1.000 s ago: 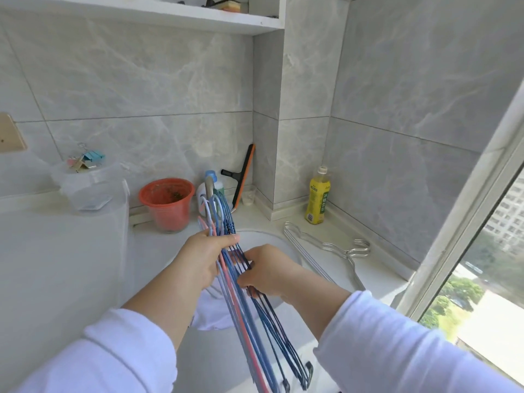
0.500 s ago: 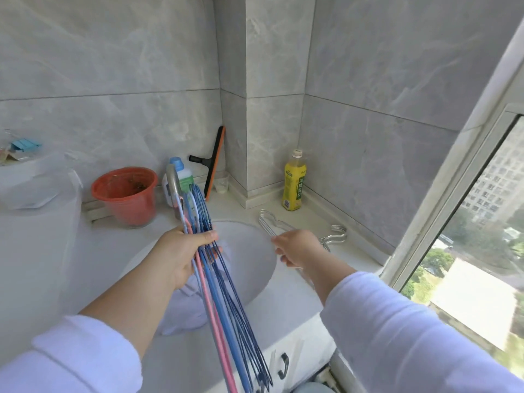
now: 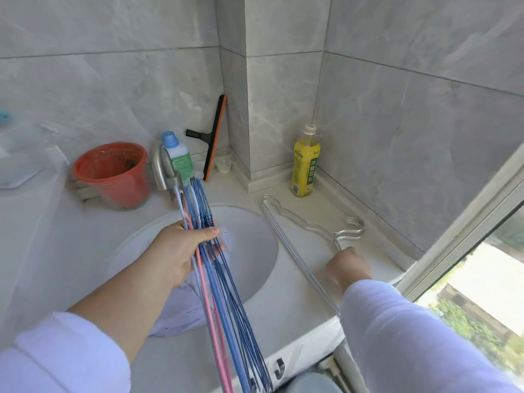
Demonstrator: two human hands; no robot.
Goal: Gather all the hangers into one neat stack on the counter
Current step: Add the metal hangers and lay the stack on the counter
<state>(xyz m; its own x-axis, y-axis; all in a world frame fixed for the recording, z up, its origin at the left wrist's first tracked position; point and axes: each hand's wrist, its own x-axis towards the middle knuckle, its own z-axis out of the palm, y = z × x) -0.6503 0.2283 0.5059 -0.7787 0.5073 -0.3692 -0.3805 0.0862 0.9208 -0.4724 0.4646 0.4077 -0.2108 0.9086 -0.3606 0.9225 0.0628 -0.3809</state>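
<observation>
Both white-sleeved arms are reaching forward over the basin (image 3: 255, 251). The left hand (image 3: 181, 251) is curling its fingers tight around a bundle of blue and pink hangers (image 3: 215, 293), gripping them edge-on above the basin with their hooks pointing away. The right hand (image 3: 347, 265) is resting knuckles-up on the surface (image 3: 297, 296) at the neck of the silver wire hangers (image 3: 306, 222) lying flat there; whether its fingers are closing on them I cannot tell. Farther back are standing a red pot (image 3: 113, 174) and a yellow bottle (image 3: 304, 163).
</observation>
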